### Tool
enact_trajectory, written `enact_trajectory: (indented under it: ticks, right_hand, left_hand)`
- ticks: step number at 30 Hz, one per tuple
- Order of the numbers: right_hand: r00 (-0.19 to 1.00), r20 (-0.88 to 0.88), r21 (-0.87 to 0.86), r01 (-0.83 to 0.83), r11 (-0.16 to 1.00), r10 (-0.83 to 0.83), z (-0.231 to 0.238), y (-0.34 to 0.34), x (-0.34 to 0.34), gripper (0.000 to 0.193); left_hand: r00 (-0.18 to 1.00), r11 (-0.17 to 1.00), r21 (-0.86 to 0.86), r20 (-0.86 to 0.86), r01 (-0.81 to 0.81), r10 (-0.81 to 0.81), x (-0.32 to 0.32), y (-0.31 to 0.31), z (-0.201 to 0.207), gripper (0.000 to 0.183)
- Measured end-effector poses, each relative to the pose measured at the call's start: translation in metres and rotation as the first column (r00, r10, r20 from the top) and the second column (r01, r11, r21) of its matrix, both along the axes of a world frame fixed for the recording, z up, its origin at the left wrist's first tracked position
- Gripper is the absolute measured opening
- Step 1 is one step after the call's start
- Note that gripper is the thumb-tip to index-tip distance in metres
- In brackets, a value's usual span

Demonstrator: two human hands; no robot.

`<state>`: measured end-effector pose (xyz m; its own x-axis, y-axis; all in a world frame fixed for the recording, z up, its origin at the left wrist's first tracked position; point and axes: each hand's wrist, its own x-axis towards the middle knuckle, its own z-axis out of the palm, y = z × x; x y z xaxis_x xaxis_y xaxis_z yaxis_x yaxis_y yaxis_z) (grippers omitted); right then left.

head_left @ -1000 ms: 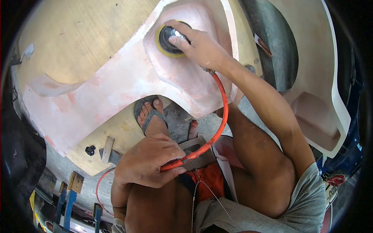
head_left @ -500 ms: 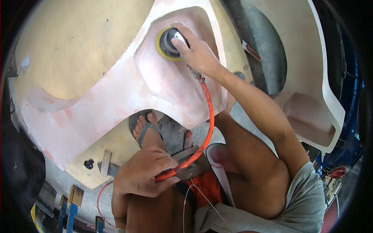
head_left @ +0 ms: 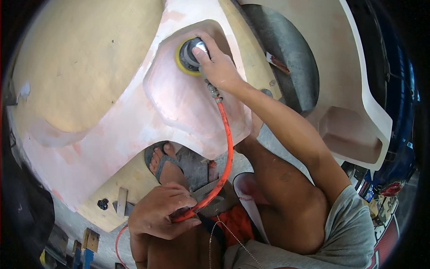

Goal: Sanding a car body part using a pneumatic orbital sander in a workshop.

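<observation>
My right hand (head_left: 217, 62) wraps round the dark top of an air sander (head_left: 190, 54) with a yellow-edged round pad. Its pad lies against the recessed hollow of a large white-and-pink moulded panel (head_left: 181, 101), near the hollow's upper part. From a metal fitting (head_left: 212, 89) below my right wrist, an orange-red air hose (head_left: 227, 148) curves down across the panel's edge. The lower stretch of that hose runs through my left hand (head_left: 163, 210), whose fingers close around it above my thigh.
Beneath the panel is a pale wooden board (head_left: 96, 40). A second moulded panel (head_left: 349, 134) lies at the right, beside a dark blue car body (head_left: 398, 112). A small red-and-white tube (head_left: 277, 62) rests on a grey surface. My sandalled foot (head_left: 165, 161) is under the panel's near edge.
The whole view has shifted slightly, so the panel appears further left and lower. My right hand keeps the sander in the hollow's upper part, and my left hand still holds the hose.
</observation>
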<state>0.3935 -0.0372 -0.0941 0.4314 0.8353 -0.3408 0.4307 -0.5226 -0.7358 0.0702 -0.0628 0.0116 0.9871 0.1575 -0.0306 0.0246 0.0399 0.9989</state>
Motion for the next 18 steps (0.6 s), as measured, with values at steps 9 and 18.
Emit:
enact_trajectory:
  ticks: [9, 18]
  right_hand:
    - [0.998, -0.055, 0.119, 0.042, 0.992, -0.036, 0.004, -0.003, -0.009, 0.053]
    - [0.972, -0.211, 0.189, 0.147, 0.971, -0.106, -0.017, -0.015, -0.024, 0.055]
  left_hand:
    - [0.991, 0.995, -0.032, -0.098, 0.092, -0.095, 0.001, 0.005, 0.002, 0.044]
    - [0.877, 0.952, -0.274, -0.415, 0.134, -0.243, -0.024, 0.012, 0.028, 0.036]
